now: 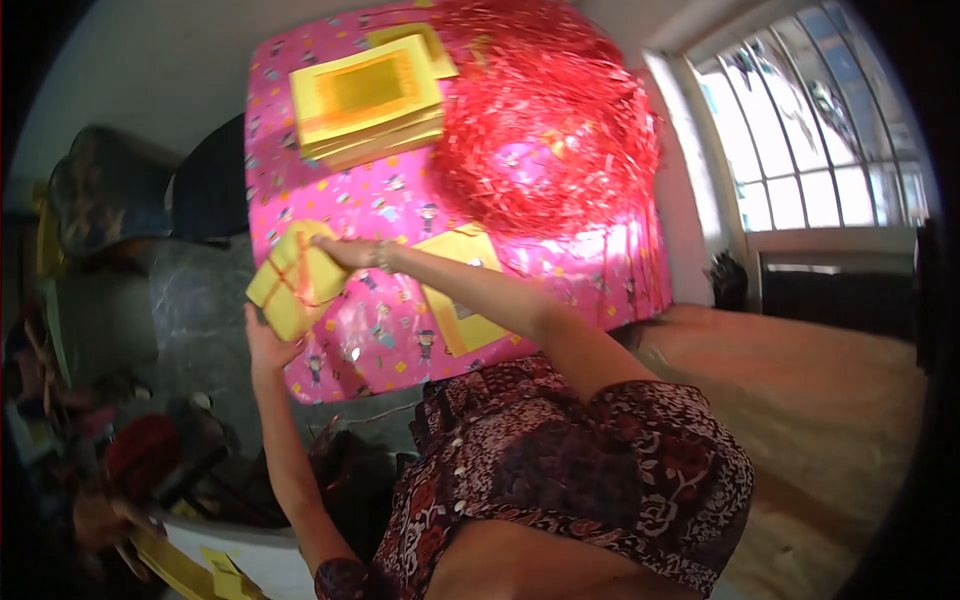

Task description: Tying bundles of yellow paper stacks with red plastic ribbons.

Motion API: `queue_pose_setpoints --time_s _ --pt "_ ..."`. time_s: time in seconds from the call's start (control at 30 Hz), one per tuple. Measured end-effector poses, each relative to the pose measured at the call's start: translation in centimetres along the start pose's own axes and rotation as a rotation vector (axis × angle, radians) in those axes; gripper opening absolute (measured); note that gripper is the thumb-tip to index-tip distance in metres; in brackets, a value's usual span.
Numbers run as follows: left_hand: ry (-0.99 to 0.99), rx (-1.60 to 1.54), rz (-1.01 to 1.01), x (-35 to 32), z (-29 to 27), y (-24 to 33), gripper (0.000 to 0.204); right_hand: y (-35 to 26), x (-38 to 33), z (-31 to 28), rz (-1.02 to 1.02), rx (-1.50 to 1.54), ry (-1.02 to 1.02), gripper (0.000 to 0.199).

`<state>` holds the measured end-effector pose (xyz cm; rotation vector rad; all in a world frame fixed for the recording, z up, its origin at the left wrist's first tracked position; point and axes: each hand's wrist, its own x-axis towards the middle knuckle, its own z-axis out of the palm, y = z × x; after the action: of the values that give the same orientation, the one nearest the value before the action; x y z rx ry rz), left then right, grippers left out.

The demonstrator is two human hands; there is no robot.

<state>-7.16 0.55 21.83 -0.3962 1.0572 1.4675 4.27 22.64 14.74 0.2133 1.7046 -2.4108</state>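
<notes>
Head view: two bare hands work at a yellow packet by the left edge of the table. Red strands cross over the packet's upper face, and its left part projects beyond the table edge.

The left hand holds the packet at its near corner, with the fingers along the left side and the thumb apart from them, toward the right. The right hand reaches in from the right, its fingers touching the packet's right side beside the strands; whether they pinch a strand cannot be told. A bracelet encircles the right wrist.

A pink patterned cover lies over the table. Toward the far left stands a stack of yellow paper, with an orange-bordered panel on its top sheet. Another yellow piece lies just behind the stack. To the right of the stack, a loose, tangled heap of red strands covers the far right area. Near the front edge, a yellow sheet lies flat, partly hidden by the right forearm passing above it.

Beyond the table, a barred window is at the right and a dark chair at the left.
</notes>
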Motion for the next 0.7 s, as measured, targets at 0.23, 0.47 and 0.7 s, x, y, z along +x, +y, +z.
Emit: queue_pose_setpoints --time_s 0.23,0.47,0.7 --pt "0.348 0.43 0.384 4.8 -2.1 -0.6 0.078 2.6 0.7 -1.6 0.079 -0.051 0.229 0.079" --pt "0.788 0.253 0.746 2.1 -2.0 -6.5 0.05 5.3 -12.0 -6.3 -0.359 -0.72 1.022 0.033" --pt "0.853 0.628 1.101 3.9 -4.3 -18.0 0.034 5.3 -26.4 -18.2 -0.263 -1.055 1.276 0.034"
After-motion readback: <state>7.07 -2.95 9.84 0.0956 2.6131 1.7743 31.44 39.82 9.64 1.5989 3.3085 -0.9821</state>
